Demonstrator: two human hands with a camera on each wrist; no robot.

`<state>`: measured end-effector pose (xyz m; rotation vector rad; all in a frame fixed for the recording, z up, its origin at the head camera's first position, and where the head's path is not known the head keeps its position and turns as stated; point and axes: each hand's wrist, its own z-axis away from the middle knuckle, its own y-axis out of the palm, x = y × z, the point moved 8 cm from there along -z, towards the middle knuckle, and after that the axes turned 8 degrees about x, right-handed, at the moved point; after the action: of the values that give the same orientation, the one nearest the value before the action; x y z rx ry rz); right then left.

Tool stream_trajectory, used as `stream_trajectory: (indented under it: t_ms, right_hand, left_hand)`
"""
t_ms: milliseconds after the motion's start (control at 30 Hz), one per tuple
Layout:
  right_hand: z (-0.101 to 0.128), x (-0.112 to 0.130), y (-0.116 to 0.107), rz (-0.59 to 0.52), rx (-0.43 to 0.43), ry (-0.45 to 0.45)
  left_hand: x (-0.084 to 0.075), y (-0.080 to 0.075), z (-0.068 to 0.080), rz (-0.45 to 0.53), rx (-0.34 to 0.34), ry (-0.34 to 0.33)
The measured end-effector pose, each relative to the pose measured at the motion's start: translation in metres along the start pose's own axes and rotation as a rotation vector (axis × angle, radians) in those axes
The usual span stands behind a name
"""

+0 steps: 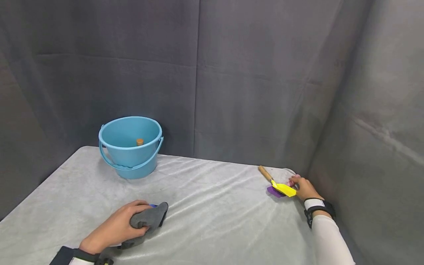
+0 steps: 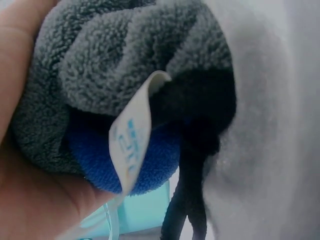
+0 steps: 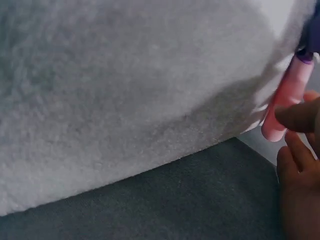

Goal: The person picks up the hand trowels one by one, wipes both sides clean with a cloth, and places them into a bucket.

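In the head view my left hand point(image 1: 127, 222) grips a bunched grey terry cloth point(image 1: 150, 218). Up close in the left wrist view, the cloth point(image 2: 100, 65) shows a blue part point(image 2: 95, 155), a white tag point(image 2: 131, 142) and a black cord loop point(image 2: 186, 185). At the far right of the table, my right hand point(image 1: 306, 189) pinches the pink handle point(image 3: 292, 87) of a purple garden tool point(image 1: 275, 192). A yellow trowel point(image 1: 285, 189) with a wooden handle lies across the purple blade and hides part of it.
A light blue bucket point(image 1: 132, 158) stands at the back left, its handle hanging down in front. Inside it an orange-brown handle end point(image 1: 140, 141) shows. Pale cloth covers the table point(image 1: 212, 209). Grey curtains point(image 1: 248, 92) hang behind and to the right, close to my right arm.
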<state>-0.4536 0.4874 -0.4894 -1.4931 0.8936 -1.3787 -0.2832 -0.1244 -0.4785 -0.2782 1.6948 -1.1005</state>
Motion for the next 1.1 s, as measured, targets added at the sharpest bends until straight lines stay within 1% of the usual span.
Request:
stream_trajectory:
  t_ms: [100,267,433,500,667,833,900,1100]
  right_hand:
    - [-0.007,0.005,0.002,0.019,0.02,-0.028]
    - [-0.006,0.007,0.0,0.042,0.041,-0.044]
    - [0.0,0.002,-0.003,0.049,0.079,0.027]
    - [0.003,0.0,-0.003,0.033,0.102,0.046]
    - [0.013,0.005,-0.003,-0.005,0.188,0.024]
    - [0.024,0.009,-0.004,-0.043,0.276,0.072]
    - [0.03,0.012,-0.005,-0.06,0.289,0.085]
    - [0.055,0.026,-0.011,-0.107,0.304,0.085]
  left_hand:
    - [0.001,-0.003,0.002,-0.007,-0.006,-0.006]
    - [0.003,-0.001,0.003,-0.002,-0.015,-0.014]
    - [0.002,-0.002,0.003,0.005,-0.012,-0.007]
    - [0.001,-0.002,0.003,0.005,-0.014,-0.008]
    - [0.002,-0.003,0.002,-0.017,-0.017,-0.016]
    - [0.001,-0.003,0.002,-0.001,-0.01,-0.017]
    - [0.0,-0.003,0.001,0.007,-0.007,-0.009]
    - [-0.003,-0.002,0.002,0.001,-0.008,0.041]
